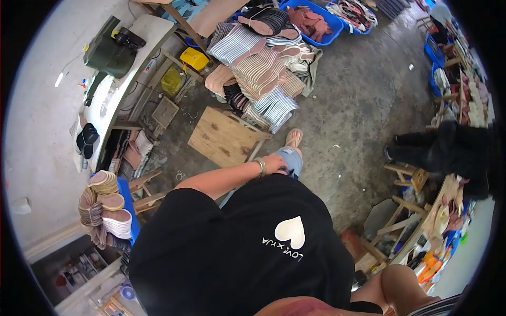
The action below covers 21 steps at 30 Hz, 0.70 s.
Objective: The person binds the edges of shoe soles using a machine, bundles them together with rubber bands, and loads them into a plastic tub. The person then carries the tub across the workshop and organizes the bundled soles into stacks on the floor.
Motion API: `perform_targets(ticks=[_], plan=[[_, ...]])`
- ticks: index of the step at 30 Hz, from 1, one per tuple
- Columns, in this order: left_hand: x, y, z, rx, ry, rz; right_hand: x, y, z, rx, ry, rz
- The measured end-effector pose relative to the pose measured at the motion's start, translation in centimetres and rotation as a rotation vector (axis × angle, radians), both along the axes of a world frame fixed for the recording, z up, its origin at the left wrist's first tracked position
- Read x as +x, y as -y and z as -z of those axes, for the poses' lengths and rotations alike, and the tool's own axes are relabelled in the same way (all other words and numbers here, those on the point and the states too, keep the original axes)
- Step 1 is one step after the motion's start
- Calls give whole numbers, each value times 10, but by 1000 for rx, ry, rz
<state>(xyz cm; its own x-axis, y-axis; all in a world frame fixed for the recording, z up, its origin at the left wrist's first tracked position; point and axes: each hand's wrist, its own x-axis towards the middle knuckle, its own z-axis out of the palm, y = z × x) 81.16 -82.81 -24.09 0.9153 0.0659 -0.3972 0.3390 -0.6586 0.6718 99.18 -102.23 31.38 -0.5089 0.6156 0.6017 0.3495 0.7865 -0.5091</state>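
Observation:
My left hand, with a metal bracelet at its wrist, rests against the blue denim on my thigh, at the hem of my black shirt. Its fingertips are hidden, so whether they hold anything does not show. A bent right arm shows at the lower right, its hand out of view. Ahead of my left hand are a wooden stool and a large pile of striped, sole-shaped pieces in bundles.
A sewing machine stands on a white table at the left. Below it, more bundled soles sit by a blue bin. Blue baskets are at the top. A person in dark clothes is at the right, near wooden stools and a cluttered bench.

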Motion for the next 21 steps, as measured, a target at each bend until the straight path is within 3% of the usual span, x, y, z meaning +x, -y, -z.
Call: perform_targets(ticks=[2,3,5,9,11,12,13,14,15,16,17,18,19,20,21], plan=[[27,-17,14,-26,22,168,48,-29,14,-209,164,356],[47,-26,9,21,-51,166,84,-64,30,198,-20,-218],[87,-54,-13,18,-112,135,137,-108,63,591,-213,-779],[143,-105,2,-73,-107,97,208,-142,177,-721,-83,1118],[152,-125,1,-172,-35,-34,229,-122,313,-1203,230,954],[160,-133,-6,-184,-145,-125,242,-82,393,-1171,375,738],[163,-139,-15,-195,-263,-210,237,-62,426,-1193,732,614],[164,-144,-16,-413,-333,-459,238,-28,487,-1592,-98,814],[164,-146,-17,-634,-404,-711,247,-3,526,-1811,-1024,934],[158,-139,-2,-924,-426,-911,262,-15,510,-1824,-1013,945],[153,-134,15,-1213,-440,-1112,274,-42,483,-1763,-695,892],[155,-133,11,-1229,-440,-1113,288,-61,466,-1680,-388,826],[160,-133,2,-1218,-366,-1047,315,-53,488,-1788,-706,714],[170,-134,-7,-1218,-324,-1018,335,-68,473,-1798,-691,719],[180,-136,-16,-1217,-281,-990,361,-85,457,-1960,-676,564]])
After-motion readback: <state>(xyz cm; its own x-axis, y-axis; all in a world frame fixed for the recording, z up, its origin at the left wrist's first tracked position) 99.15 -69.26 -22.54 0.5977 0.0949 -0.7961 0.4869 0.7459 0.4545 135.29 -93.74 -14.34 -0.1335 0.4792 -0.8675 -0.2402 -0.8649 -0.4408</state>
